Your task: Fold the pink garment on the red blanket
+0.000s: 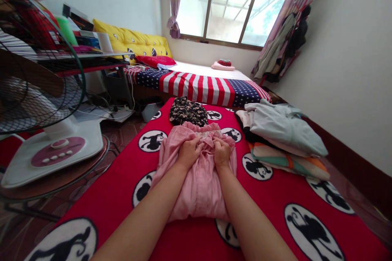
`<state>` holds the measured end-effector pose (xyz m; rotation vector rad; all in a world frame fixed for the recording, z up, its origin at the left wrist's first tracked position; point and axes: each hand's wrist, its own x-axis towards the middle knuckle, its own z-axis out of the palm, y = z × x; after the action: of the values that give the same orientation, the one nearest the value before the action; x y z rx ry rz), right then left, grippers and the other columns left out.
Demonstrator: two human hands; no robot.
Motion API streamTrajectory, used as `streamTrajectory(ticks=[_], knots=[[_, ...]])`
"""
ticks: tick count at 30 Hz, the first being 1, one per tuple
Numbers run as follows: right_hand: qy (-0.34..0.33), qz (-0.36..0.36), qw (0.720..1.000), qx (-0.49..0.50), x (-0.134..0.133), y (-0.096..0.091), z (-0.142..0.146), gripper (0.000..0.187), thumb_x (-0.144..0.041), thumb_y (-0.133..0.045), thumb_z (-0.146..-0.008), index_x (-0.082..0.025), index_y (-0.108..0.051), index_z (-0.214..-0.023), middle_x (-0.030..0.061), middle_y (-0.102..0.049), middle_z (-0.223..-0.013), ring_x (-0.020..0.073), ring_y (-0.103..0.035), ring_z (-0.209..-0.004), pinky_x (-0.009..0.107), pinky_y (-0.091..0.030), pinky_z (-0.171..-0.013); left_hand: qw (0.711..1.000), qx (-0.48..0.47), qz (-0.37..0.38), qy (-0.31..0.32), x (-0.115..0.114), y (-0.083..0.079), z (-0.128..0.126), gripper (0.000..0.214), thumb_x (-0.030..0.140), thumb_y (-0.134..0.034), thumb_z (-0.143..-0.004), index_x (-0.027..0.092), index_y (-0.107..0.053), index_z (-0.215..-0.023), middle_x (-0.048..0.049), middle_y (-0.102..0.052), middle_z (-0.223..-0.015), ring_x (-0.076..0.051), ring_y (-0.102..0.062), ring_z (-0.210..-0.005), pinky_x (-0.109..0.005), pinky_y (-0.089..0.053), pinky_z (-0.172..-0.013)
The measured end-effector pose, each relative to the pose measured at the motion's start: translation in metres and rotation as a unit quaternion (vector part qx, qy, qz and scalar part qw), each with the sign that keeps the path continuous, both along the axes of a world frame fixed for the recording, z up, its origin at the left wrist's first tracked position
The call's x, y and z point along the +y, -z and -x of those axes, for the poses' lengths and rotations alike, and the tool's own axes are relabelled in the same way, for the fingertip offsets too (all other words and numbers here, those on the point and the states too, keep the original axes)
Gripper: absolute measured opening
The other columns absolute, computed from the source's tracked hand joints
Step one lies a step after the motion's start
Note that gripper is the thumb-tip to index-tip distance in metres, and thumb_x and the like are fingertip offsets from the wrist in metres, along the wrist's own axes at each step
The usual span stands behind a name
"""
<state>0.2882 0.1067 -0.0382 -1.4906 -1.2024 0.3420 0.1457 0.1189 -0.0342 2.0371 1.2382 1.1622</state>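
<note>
A pink garment with a gathered elastic waistband lies on the red blanket, its waist end facing away from me; whether it is a skirt or shorts I cannot tell. My left hand is closed on the cloth just below the waistband, left of centre. On the other side of the gathers, my right hand grips the same cloth with curled fingers. Between the two hands the fabric bunches into folds. Just beyond the waistband is a bundled black floral cloth, partly touching the pink garment.
The red blanket has white ovals with black figures. A clothes pile, grey-green on top, sits to the right. On the left a fan stands on a round stool. Behind are a low bed, a cluttered desk and hanging clothes.
</note>
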Motion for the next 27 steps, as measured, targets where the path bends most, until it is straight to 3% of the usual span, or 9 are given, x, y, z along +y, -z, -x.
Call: streamTrajectory(ticks=[4,8,12,15,19,21,23,27], knots=[[-0.021,-0.014,0.999,0.026,0.002,0.001,0.001,0.032,-0.029,-0.044,-0.075,-0.02,-0.075,-0.075,0.0056,-0.075,-0.09,0.0226,-0.068,-0.086,0.03,-0.05,-0.078,1.0,-0.023,0.007,0.01,0.001,0.0,0.001,0.015,0.02,-0.059,-0.082,0.02,-0.073,-0.086,-0.0039,-0.074,-0.082,-0.018,-0.067,-0.077,-0.027,-0.049,-0.076],[-0.024,-0.026,0.999,0.034,0.001,0.0,0.003,0.028,-0.031,-0.051,-0.076,-0.019,-0.075,-0.082,0.0074,-0.075,-0.089,0.0231,-0.068,-0.085,0.032,-0.051,-0.08,0.996,-0.082,0.018,-0.016,0.004,0.0,0.005,0.021,0.024,-0.05,-0.088,0.015,-0.069,-0.085,-0.0057,-0.072,-0.081,-0.018,-0.066,-0.076,-0.027,-0.048,-0.073],[-0.054,-0.047,0.997,0.024,-0.001,-0.001,0.007,0.02,-0.035,-0.063,-0.073,-0.02,-0.074,-0.078,0.0057,-0.075,-0.086,0.0221,-0.069,-0.084,0.032,-0.052,-0.082,0.99,-0.135,0.042,0.026,0.008,0.001,0.007,0.04,0.039,-0.041,-0.094,0.013,-0.069,-0.082,-0.0062,-0.072,-0.081,-0.019,-0.067,-0.076,-0.028,-0.051,-0.072],[-0.079,-0.071,0.994,-0.002,0.0,-0.001,0.008,0.017,-0.034,-0.068,-0.072,-0.021,-0.074,-0.081,0.0053,-0.075,-0.089,0.0218,-0.068,-0.089,0.033,-0.051,-0.088,0.981,-0.174,0.053,0.062,0.011,0.002,0.007,0.047,0.047,-0.038,-0.094,0.012,-0.069,-0.1,-0.0093,-0.072,-0.101,-0.022,-0.066,-0.097,-0.032,-0.05,-0.087],[-0.093,-0.081,0.992,-0.021,0.001,0.001,0.008,0.015,-0.031,-0.07,-0.073,-0.022,-0.075,-0.084,0.005,-0.075,-0.091,0.0215,-0.068,-0.092,0.035,-0.051,-0.091,0.95,-0.281,0.082,0.113,0.012,0.001,0.008,0.049,0.048,-0.045,-0.092,0.017,-0.057,-0.128,-0.0081,-0.052,-0.139,-0.023,-0.04,-0.135,-0.036,-0.028,-0.114],[-0.095,-0.075,0.992,-0.033,0.0,0.0,0.008,0.018,-0.033,-0.071,-0.072,-0.022,-0.075,-0.085,0.0051,-0.074,-0.093,0.022,-0.067,-0.094,0.036,-0.05,-0.092,0.936,-0.314,0.109,0.114,0.011,0.0,0.009,0.05,0.046,-0.051,-0.09,0.02,-0.053,-0.132,-0.0066,-0.045,-0.145,-0.023,-0.033,-0.138,-0.037,-0.023,-0.116],[-0.095,-0.072,0.991,-0.053,0.0,0.0,0.008,0.021,-0.035,-0.073,-0.071,-0.023,-0.075,-0.088,0.0051,-0.074,-0.097,0.0227,-0.066,-0.097,0.037,-0.05,-0.094,0.926,-0.334,0.136,0.11,0.01,-0.001,0.009,0.057,0.04,-0.061,-0.084,0.022,-0.048,-0.137,-0.0072,-0.041,-0.148,-0.025,-0.034,-0.138,-0.038,-0.028,-0.114],[-0.101,-0.076,0.988,-0.087,-0.001,-0.001,0.008,0.021,-0.034,-0.074,-0.071,-0.025,-0.075,-0.089,0.0042,-0.073,-0.099,0.0227,-0.065,-0.098,0.037,-0.049,-0.095,0.91,-0.374,0.15,0.095,0.012,-0.001,0.01,0.077,0.018,-0.07,-0.069,0.017,-0.04,-0.14,-0.0134,-0.049,-0.141,-0.028,-0.044,-0.131,-0.04,-0.039,-0.107]])
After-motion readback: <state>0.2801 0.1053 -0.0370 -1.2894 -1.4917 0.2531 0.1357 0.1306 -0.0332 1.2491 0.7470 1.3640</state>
